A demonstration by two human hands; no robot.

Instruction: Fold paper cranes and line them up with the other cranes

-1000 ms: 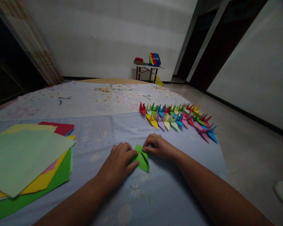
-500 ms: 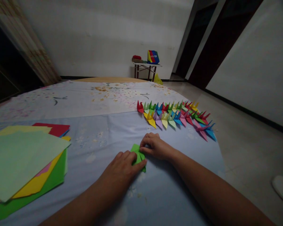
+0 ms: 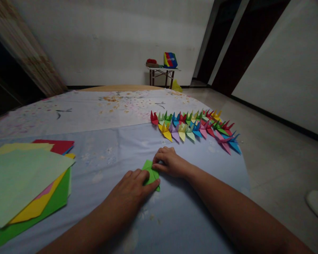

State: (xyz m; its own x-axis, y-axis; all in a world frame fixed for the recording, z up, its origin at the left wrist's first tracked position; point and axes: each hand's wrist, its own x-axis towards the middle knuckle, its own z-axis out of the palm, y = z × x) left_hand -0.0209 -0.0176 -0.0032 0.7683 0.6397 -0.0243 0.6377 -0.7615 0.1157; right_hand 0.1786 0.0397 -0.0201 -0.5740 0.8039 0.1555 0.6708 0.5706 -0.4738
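Note:
A small piece of folded green paper (image 3: 151, 175) lies on the light blue cloth in front of me. My left hand (image 3: 136, 185) rests over its near left side, with thumb and fingers pressing it against the table. At its upper right edge, my right hand (image 3: 169, 162) pinches the paper between thumb and curled fingers. The fingers partly cover the folds. Beyond my hands stand rows of folded paper cranes (image 3: 182, 132) in many colours.
To the left lies a stack of coloured paper sheets (image 3: 29, 180), pale green on top. The flowered tablecloth (image 3: 116, 106) covers the far part of the table. Against the back wall stands a small table (image 3: 163, 68) with a colourful box (image 3: 170, 60). A yellow bag (image 3: 176, 86) is beside it.
The whole view has shifted slightly, so everything sits a little further left. Both hands keep their hold on the green paper, with only slight finger movement.

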